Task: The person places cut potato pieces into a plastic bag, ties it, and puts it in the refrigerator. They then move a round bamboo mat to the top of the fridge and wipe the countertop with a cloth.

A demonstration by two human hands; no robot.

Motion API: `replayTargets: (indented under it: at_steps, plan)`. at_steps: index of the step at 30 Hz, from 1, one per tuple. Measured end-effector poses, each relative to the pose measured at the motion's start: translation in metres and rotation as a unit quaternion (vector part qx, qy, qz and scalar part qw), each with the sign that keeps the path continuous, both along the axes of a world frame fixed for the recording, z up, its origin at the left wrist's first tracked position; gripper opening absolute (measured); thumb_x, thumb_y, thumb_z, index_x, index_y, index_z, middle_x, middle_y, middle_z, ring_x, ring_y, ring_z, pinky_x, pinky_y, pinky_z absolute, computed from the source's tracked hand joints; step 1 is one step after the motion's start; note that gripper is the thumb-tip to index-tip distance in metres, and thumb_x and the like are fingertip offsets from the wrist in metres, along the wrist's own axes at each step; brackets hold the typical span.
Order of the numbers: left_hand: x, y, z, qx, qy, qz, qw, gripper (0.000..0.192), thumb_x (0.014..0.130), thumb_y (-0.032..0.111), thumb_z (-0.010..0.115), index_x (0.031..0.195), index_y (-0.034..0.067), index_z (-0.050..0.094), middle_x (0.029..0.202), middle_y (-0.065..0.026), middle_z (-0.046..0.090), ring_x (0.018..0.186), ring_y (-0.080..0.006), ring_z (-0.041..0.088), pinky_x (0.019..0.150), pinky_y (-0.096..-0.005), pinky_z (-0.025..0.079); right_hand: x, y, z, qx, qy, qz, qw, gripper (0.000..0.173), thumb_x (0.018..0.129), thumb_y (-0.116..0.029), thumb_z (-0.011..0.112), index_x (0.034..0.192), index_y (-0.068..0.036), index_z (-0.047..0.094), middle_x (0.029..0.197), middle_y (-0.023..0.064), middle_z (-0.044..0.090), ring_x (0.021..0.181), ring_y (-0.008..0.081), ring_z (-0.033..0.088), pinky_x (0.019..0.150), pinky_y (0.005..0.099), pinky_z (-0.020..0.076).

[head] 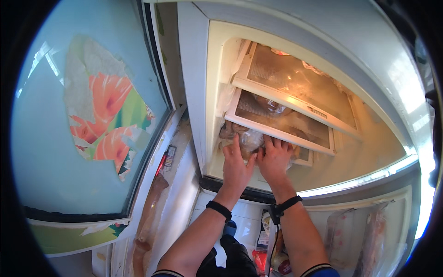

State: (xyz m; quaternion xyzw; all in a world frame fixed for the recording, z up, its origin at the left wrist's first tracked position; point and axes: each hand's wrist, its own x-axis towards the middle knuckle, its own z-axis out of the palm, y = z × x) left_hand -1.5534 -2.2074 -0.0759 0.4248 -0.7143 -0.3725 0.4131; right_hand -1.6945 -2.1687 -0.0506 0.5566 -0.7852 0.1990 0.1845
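A clear plastic bag [252, 139] with contents I cannot make out lies on the lowest level of an open refrigerator, under the glass shelves. My left hand [238, 163] reaches in from the front, its index finger stretched along the bag's left side. Close to it on the right, my right hand [276, 157] has its fingers curled against the bag, just below the front rim of a glass shelf [277, 133]. The two thumbs nearly meet. Some fingertips are hidden by the bag and shelf rim, so a firm grip is not plain.
An upper glass shelf [297, 76] slants above, and another bag [275, 105] shows under it. The open refrigerator door [349, 239] holds bagged things at lower right. A glass-fronted door [104, 187] with a torn flower print stands left. Packages [263, 256] lie by my legs.
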Motion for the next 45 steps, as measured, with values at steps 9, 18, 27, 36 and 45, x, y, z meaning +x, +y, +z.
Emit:
replayTargets:
  at_steps: [9, 18, 27, 36, 45]
  plan:
    - [-0.040, -0.041, 0.004, -0.037, 0.050, -0.043, 0.997, 0.088, 0.095, 0.007, 0.077, 0.169, 0.002, 0.029, 0.148, -0.0324, 0.044, 0.131, -0.0536, 0.054, 0.107, -0.0519, 0.051, -0.004, 0.019, -0.017, -0.107, -0.118, -0.011, 0.987, 0.058, 0.089, -0.016, 0.074, 0.144, -0.002, 0.062, 0.146, 0.0269, 0.052, 0.138, 0.0515, 0.044, 0.119, 0.0654, 0.0315]
    - [-0.064, -0.125, -0.026, -0.088, -0.048, -0.071, 0.992, 0.060, 0.099, 0.010, 0.069, 0.153, -0.006, 0.048, 0.128, -0.0341, 0.065, 0.120, -0.0536, 0.061, 0.103, -0.0557, 0.053, -0.006, 0.064, -0.044, -0.029, -0.076, -0.031, 0.996, 0.087, 0.084, -0.024, 0.083, 0.159, -0.001, 0.043, 0.170, 0.0287, 0.030, 0.156, 0.0542, 0.025, 0.127, 0.0646, 0.0236]
    - [-0.035, -0.041, -0.035, -0.004, 0.139, -0.011, 0.990, 0.066, 0.107, 0.019, 0.062, 0.164, 0.001, 0.035, 0.159, -0.0328, 0.042, 0.146, -0.0512, 0.045, 0.118, -0.0546, 0.045, 0.008, 0.013, -0.051, -0.051, -0.080, 0.072, 0.993, 0.076, 0.084, -0.015, 0.084, 0.152, 0.001, 0.052, 0.164, 0.0336, 0.032, 0.155, 0.0589, 0.024, 0.125, 0.0659, 0.0305]
    - [-0.044, -0.089, -0.042, 0.102, 0.166, -0.057, 0.979, 0.056, 0.109, 0.017, 0.061, 0.159, 0.001, 0.043, 0.157, -0.0297, 0.047, 0.143, -0.0463, 0.052, 0.112, -0.0512, 0.050, 0.019, -0.030, -0.041, -0.032, -0.148, 0.085, 0.985, 0.084, 0.088, -0.011, 0.081, 0.161, -0.001, 0.041, 0.159, 0.0342, 0.034, 0.146, 0.0597, 0.032, 0.121, 0.0667, 0.0347]
    - [-0.063, -0.106, -0.051, 0.052, 0.112, -0.041, 0.992, 0.062, 0.105, 0.012, 0.062, 0.160, -0.003, 0.039, 0.156, -0.0324, 0.049, 0.140, -0.0540, 0.051, 0.116, -0.0528, 0.046, 0.002, 0.010, -0.028, -0.018, -0.136, -0.012, 0.990, 0.084, 0.085, -0.013, 0.086, 0.156, 0.001, 0.044, 0.153, 0.0342, 0.042, 0.140, 0.0575, 0.039, 0.119, 0.0643, 0.0357]
